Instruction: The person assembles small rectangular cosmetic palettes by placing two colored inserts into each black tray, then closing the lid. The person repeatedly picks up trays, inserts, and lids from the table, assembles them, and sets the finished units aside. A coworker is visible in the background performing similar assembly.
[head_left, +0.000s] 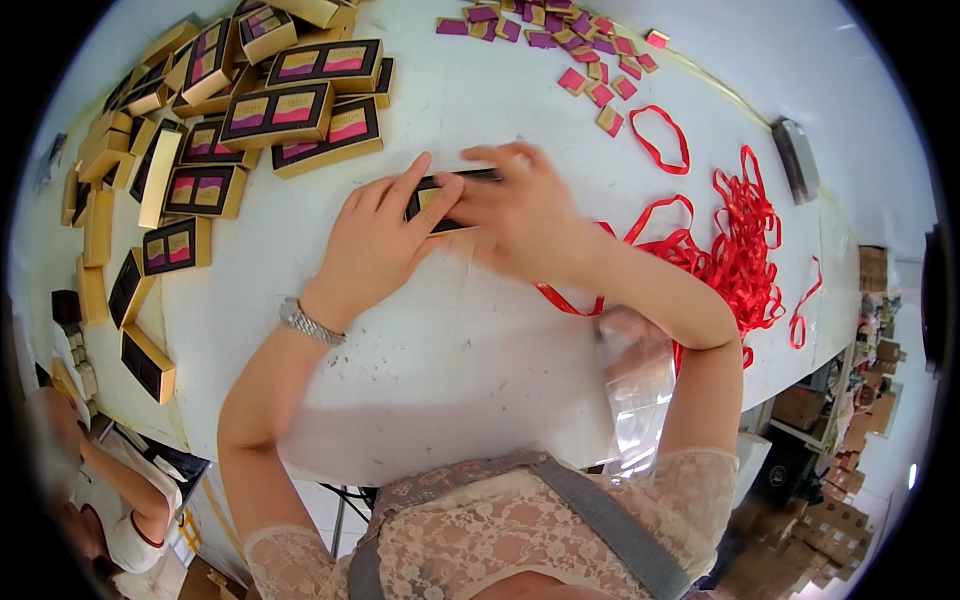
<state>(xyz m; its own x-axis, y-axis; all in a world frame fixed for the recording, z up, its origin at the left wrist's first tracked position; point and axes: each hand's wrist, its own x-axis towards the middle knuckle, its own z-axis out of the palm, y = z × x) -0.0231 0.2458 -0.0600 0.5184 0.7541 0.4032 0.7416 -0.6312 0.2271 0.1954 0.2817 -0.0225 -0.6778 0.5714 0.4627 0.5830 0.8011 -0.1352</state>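
A small gold box with a black frame (424, 200) lies on the table in front of me, mostly covered by my fingers. Its left end is gripped by my left hand (378, 238), which wears a metal watch, with the thumb reaching across the top. Over the box's right end is my right hand (528, 212), its fingers smeared by motion, so whether they hold anything cannot be made out. Just right of that hand a red ribbon loop (570, 302) passes under my forearm.
Many similar boxes (275, 112) are heaped at the left. Small purple, pink and gold squares (600, 94) lie scattered at the far side. Tangled red ribbon loops (745, 260) pile up at the right, near clear plastic (640, 370). Another person (125, 500) is at lower left.
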